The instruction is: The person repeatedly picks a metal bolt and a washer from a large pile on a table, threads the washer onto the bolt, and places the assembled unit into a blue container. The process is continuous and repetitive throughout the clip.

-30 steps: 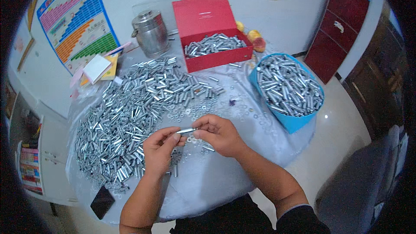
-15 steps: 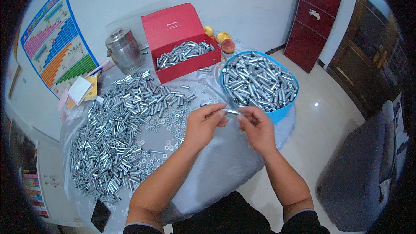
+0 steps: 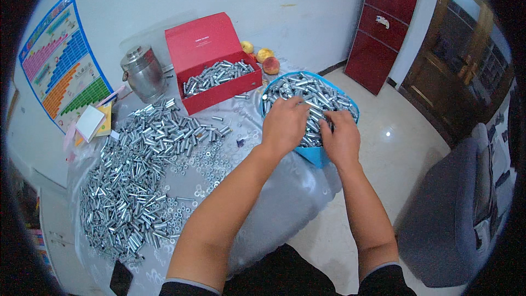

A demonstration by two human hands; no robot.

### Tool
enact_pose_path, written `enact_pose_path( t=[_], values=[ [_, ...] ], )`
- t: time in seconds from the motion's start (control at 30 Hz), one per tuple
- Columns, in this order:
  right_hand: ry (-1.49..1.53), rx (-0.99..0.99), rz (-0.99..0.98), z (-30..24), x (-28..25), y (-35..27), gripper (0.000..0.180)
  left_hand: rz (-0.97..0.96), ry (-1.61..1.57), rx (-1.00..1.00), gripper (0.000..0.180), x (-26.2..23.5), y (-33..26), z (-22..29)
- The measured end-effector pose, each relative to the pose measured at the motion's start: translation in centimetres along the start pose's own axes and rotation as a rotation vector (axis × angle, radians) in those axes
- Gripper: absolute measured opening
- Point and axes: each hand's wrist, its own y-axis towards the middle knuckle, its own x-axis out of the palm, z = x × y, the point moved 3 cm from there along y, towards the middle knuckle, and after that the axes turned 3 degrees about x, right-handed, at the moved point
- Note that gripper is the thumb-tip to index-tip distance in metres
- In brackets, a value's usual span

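Note:
A blue basin (image 3: 313,156) at the table's right edge is heaped with silver metal sleeve anchors (image 3: 315,92). Over the left side of this heap lies my left hand (image 3: 285,125), its fingers loosely bent across the anchors and the tips partly hidden. My right hand (image 3: 342,136) touches the front right of the pile, thumb and forefinger apart, with no separate piece visible between them. To the left, a broad spread of loose metal sleeves and bolts (image 3: 126,186) covers the grey tablecloth (image 3: 263,214). Small washers (image 3: 205,167) are scattered along its right side.
Behind stand an open red box (image 3: 224,90) of metal sleeves, a steel canister (image 3: 143,74) and several fruits (image 3: 270,66). A dark flat object (image 3: 120,278) lies at the table's near left edge. A grey sofa (image 3: 438,219) stands to the right.
Both hands have moved from in front of the basin onto the heap inside it. The anchor held between them is no longer distinguishable. The view has shifted slightly to the right.

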Motion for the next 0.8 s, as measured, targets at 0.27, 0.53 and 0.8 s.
enact_pose_path(
  t=[0.27, 0.53, 0.8],
  values=[
    [0.276, -0.177, 0.046, -6.6, 2.0, -2.8, 0.018, 0.084, -0.083, -0.138, 0.020, -8.7, -8.4, -0.9],
    [0.551, -0.341, -0.302, -18.3, 8.9, -6.4, 0.018, 0.142, 0.055, -0.593, 0.020, -21.2, -19.7, -2.2],
    [0.521, -0.481, -0.743, -25.6, 13.8, -10.6, 0.015, 0.207, 0.491, -0.747, 0.020, -29.0, -26.8, -5.5]
  ],
)
